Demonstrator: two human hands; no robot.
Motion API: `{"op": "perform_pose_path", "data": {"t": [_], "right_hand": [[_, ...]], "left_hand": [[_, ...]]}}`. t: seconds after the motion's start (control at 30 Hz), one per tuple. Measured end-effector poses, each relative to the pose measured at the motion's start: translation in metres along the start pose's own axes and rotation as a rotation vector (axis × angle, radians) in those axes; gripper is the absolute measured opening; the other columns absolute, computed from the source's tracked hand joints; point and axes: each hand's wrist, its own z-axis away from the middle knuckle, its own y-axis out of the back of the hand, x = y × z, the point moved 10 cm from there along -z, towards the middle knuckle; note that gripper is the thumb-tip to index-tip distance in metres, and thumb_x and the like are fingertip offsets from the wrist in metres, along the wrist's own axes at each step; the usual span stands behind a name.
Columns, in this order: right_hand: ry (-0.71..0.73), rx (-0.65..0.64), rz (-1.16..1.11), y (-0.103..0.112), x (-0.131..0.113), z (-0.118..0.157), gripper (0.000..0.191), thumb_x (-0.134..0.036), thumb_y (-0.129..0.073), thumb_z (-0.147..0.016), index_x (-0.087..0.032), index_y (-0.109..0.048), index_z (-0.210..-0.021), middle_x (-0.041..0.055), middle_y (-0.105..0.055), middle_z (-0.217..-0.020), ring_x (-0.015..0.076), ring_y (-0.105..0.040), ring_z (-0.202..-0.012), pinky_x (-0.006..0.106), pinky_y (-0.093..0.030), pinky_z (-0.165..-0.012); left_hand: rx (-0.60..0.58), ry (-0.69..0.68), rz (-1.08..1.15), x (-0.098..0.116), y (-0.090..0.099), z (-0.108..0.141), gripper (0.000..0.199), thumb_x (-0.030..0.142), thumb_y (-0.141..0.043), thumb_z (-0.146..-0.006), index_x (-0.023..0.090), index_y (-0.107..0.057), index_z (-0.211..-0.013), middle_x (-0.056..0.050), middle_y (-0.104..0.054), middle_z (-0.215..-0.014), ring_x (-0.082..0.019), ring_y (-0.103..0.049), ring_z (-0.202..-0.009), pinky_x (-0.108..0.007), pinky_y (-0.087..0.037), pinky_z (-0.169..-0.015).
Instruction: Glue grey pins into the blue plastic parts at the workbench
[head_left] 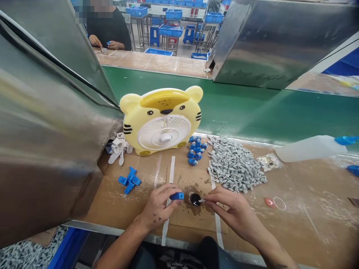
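My left hand [159,204] is closed around a small blue plastic part [177,196], holding it by its left end above the cardboard. With thumb and fingers pinched, my right hand [228,205] grips a small light grey piece [202,200]. That piece's tip is at the right rim of a small round dish of black liquid [195,200], between my two hands; whether it touches the liquid I cannot tell. Dark spots surround the dish. Left of my left hand lie several blue plastic parts [130,180]. A cluster of blue pieces with light ends [196,149] sits beyond the dish.
A large heap of small grey pieces [235,164] lies at the right. Behind stands a yellow animal-faced fan [165,123], with white gloves [120,147] beside it. A squeeze bottle [311,148] lies far right. Metal housings flank the green belt [232,108]; a person sits across it.
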Motion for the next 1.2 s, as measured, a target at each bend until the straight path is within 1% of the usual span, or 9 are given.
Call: {"op": "perform_pose_path", "data": {"t": [0.23, 0.37, 0.43, 0.57, 0.67, 0.77, 0.9, 1.0, 1.2], "right_hand": [[0.095, -0.116, 0.235, -0.018, -0.006, -0.004, 0.024, -0.018, -0.048, -0.104, -0.018, -0.072, -0.102, 0.0078, -0.064, -0.091, 0.0192, -0.062, -0.081, 0.030, -0.049, -0.070], [0.128, -0.226, 0.337, -0.028, -0.015, -0.007, 0.028, -0.013, -0.043, -0.103, -0.017, -0.071, -0.103, 0.0074, -0.061, -0.086, 0.0208, -0.059, -0.080, 0.031, -0.048, -0.069], [0.129, -0.253, 0.348, -0.028, -0.017, -0.007, 0.029, -0.011, -0.042, -0.103, -0.018, -0.071, -0.102, 0.0066, -0.059, -0.085, 0.0203, -0.058, -0.078, 0.031, -0.047, -0.067], [0.112, -0.176, 0.231, -0.013, -0.019, -0.006, 0.021, -0.013, -0.050, -0.102, -0.019, -0.069, -0.104, 0.0062, -0.061, -0.090, 0.0185, -0.060, -0.080, 0.029, -0.048, -0.069], [0.142, -0.068, 0.088, 0.004, -0.028, -0.004, 0.019, -0.012, -0.055, -0.101, -0.022, -0.068, -0.110, 0.0055, -0.063, -0.093, 0.0167, -0.061, -0.083, 0.028, -0.049, -0.071], [0.203, -0.010, -0.010, 0.013, -0.044, -0.005, 0.023, -0.008, -0.058, -0.099, -0.022, -0.068, -0.113, 0.0048, -0.063, -0.093, 0.0156, -0.062, -0.084, 0.027, -0.050, -0.071], [0.284, -0.001, -0.066, 0.013, -0.063, -0.012, 0.024, -0.006, -0.057, -0.098, -0.021, -0.068, -0.114, 0.0054, -0.065, -0.094, 0.0159, -0.062, -0.086, 0.027, -0.051, -0.073], [0.290, -0.021, -0.079, 0.009, -0.067, -0.016, 0.025, -0.008, -0.057, -0.099, -0.023, -0.069, -0.115, 0.0061, -0.066, -0.096, 0.0163, -0.063, -0.087, 0.027, -0.052, -0.073], [0.287, -0.015, -0.113, 0.000, -0.065, -0.024, 0.019, -0.012, -0.057, -0.100, -0.021, -0.071, -0.107, 0.0066, -0.066, -0.093, 0.0162, -0.063, -0.084, 0.027, -0.052, -0.072]], "left_hand": [[-0.069, 0.026, 0.036, -0.005, -0.008, 0.004, 0.025, 0.015, -0.062, -0.093, 0.014, -0.072, -0.116, -0.012, -0.072, -0.112, -0.018, -0.067, -0.106, -0.024, -0.051, -0.096], [-0.147, 0.138, 0.141, -0.012, -0.013, 0.004, 0.029, 0.024, -0.060, -0.096, 0.016, -0.072, -0.122, -0.011, -0.071, -0.112, -0.018, -0.067, -0.102, -0.025, -0.050, -0.092], [-0.173, 0.225, 0.204, -0.018, -0.018, 0.006, 0.030, 0.029, -0.063, -0.094, 0.016, -0.072, -0.120, -0.009, -0.071, -0.104, -0.017, -0.066, -0.093, -0.025, -0.050, -0.084], [-0.184, 0.340, 0.308, -0.026, -0.026, 0.008, 0.026, 0.035, -0.070, -0.088, 0.015, -0.074, -0.104, -0.005, -0.070, -0.086, -0.014, -0.057, -0.072, -0.023, -0.044, -0.067], [-0.207, 0.290, 0.359, -0.019, -0.029, 0.004, 0.027, 0.036, -0.067, -0.090, 0.014, -0.075, -0.101, -0.006, -0.069, -0.087, -0.015, -0.058, -0.075, -0.024, -0.043, -0.069], [-0.220, 0.259, 0.401, -0.013, -0.030, 0.000, 0.029, 0.037, -0.064, -0.092, 0.013, -0.076, -0.102, -0.008, -0.069, -0.088, -0.017, -0.060, -0.079, -0.025, -0.042, -0.071], [-0.211, 0.258, 0.401, -0.010, -0.032, -0.004, 0.030, 0.039, -0.064, -0.092, 0.014, -0.076, -0.101, -0.007, -0.069, -0.085, -0.016, -0.059, -0.077, -0.025, -0.040, -0.070], [-0.219, 0.257, 0.424, -0.006, -0.035, -0.006, 0.030, 0.041, -0.064, -0.092, 0.014, -0.075, -0.100, -0.006, -0.068, -0.084, -0.016, -0.057, -0.075, -0.026, -0.039, -0.069], [-0.257, 0.470, 0.528, -0.009, -0.042, -0.003, 0.032, 0.043, -0.066, -0.089, 0.012, -0.073, -0.096, -0.004, -0.063, -0.077, -0.014, -0.051, -0.068, -0.024, -0.037, -0.062]]}}
